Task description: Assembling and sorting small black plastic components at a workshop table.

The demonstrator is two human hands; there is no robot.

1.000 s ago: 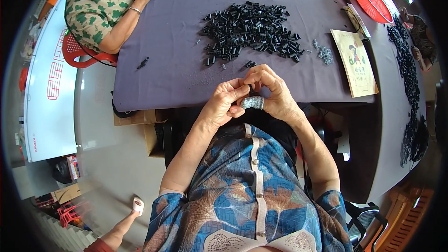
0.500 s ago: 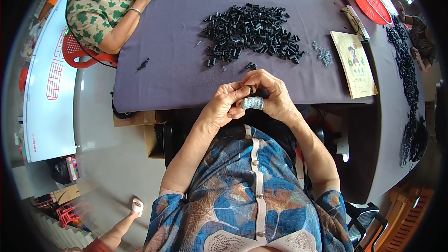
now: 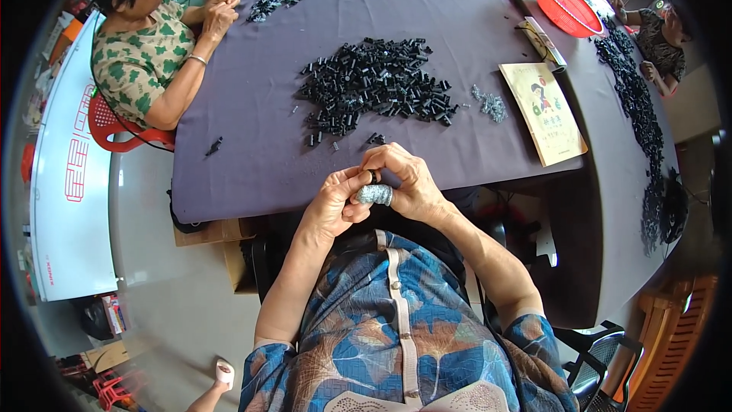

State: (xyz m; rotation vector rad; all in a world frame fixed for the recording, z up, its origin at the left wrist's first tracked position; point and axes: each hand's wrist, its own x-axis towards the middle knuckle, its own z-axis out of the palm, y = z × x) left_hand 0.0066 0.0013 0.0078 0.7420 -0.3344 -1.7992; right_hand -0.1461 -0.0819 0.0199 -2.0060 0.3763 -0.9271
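Note:
Close together at the table's near edge, both my hands are closed around one small black cylindrical part. My left hand pinches it between thumb and fingers. From the other side my right hand grips it, the thumb wrapped in a grey cover. Fingers hide most of the part. Just beyond lies a big heap of black cylindrical parts, with a few loose ones at its near side. Right of the heap is a small pile of clear or silvery springs.
A yellowish booklet lies at right on the grey-covered table. Beyond it stand a rolled paper item and a red basket. At left a co-worker sits by another black pile. Far right, more black parts line a second table.
The whole view has shifted, so the table and my hands appear lower and further left. My hands keep the same pinch on the black part.

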